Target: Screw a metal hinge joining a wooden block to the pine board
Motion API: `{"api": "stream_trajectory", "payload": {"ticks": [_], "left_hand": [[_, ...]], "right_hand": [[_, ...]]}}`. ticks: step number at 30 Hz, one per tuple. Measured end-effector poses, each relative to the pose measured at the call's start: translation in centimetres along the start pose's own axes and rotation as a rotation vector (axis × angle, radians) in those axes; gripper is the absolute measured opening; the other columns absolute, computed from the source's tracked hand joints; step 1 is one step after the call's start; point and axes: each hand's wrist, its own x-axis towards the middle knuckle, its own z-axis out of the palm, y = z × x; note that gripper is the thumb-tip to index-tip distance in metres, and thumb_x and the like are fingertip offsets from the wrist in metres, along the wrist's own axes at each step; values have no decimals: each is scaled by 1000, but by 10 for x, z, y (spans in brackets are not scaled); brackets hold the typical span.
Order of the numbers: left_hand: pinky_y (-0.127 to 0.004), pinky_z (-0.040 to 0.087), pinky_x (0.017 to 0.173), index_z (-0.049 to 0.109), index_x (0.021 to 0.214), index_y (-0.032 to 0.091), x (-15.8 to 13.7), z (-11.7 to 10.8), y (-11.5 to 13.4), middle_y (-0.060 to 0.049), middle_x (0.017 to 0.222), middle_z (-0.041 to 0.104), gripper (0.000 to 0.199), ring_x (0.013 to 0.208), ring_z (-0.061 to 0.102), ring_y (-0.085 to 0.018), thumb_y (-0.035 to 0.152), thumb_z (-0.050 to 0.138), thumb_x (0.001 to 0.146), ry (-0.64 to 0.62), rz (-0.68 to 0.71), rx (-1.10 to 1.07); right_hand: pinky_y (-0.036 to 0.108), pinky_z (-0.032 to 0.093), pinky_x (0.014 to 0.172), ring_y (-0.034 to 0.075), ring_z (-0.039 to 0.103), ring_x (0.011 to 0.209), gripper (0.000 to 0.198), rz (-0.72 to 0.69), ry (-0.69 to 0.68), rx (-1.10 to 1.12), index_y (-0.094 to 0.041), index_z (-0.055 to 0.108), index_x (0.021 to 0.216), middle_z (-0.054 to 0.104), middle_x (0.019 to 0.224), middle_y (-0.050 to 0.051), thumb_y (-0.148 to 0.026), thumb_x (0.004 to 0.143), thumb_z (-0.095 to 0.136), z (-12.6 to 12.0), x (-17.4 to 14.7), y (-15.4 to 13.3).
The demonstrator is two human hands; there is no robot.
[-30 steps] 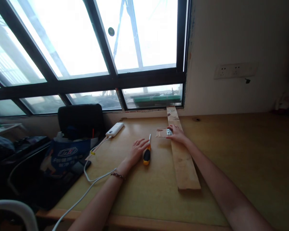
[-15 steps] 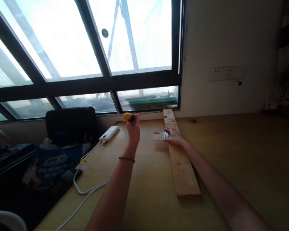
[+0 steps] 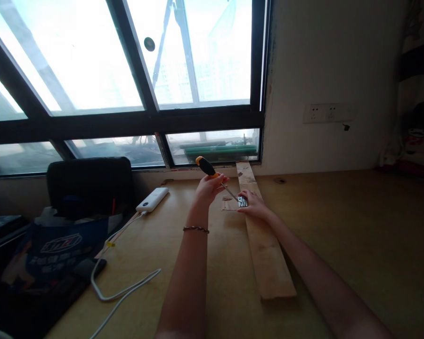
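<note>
A screwdriver [image 3: 207, 166] with a yellow and black handle is gripped in my left hand [image 3: 207, 190]. Its shaft slants down to the right, and the tip is at or very near a small shiny metal plate [image 3: 242, 201]. My right hand [image 3: 256, 206] pinches that plate between thumb and fingers over the long wooden board [image 3: 268, 256]. A short, thin wooden piece [image 3: 229, 204] sticks out to the left from under the plate. Whether the plate lies on this piece or is fixed to it, I cannot tell.
The board lies lengthwise on the wooden table [image 3: 339, 245], its far end at the window sill. A white power bank [image 3: 152, 199] with a white cable [image 3: 127, 293] lies at the left. Beyond are a black chair [image 3: 90, 183] and a blue bag [image 3: 60, 247]. A socket panel [image 3: 328, 113] is on the wall.
My left hand has moved right, bringing the screwdriver from pointing roughly toward me to slanting down at the metal plate. My right hand keeps its pinch. The camera view has shifted slightly.
</note>
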Motion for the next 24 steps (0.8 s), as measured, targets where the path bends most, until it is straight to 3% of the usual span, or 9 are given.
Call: {"api": "stream_trajectory", "payload": {"ticks": [8, 24], "left_hand": [[-36, 51, 70, 55, 76, 12, -3, 9, 0, -5, 73, 63, 22, 75, 64, -19, 11, 70, 61, -43, -6, 6], [-32, 50, 67, 52, 76, 14, -2, 16, -8, -3, 75, 61, 30, 75, 63, -17, 15, 73, 55, 11, -8, 93]], "right_hand": [[36, 36, 91, 23, 45, 109, 62, -9, -6, -19, -20, 51, 112, 52, 116, 7, -40, 58, 73, -1, -1, -2], [36, 35, 92, 23, 46, 109, 60, -13, -5, -22, -21, 52, 112, 53, 114, 6, -40, 59, 72, -2, -2, -5]]}}
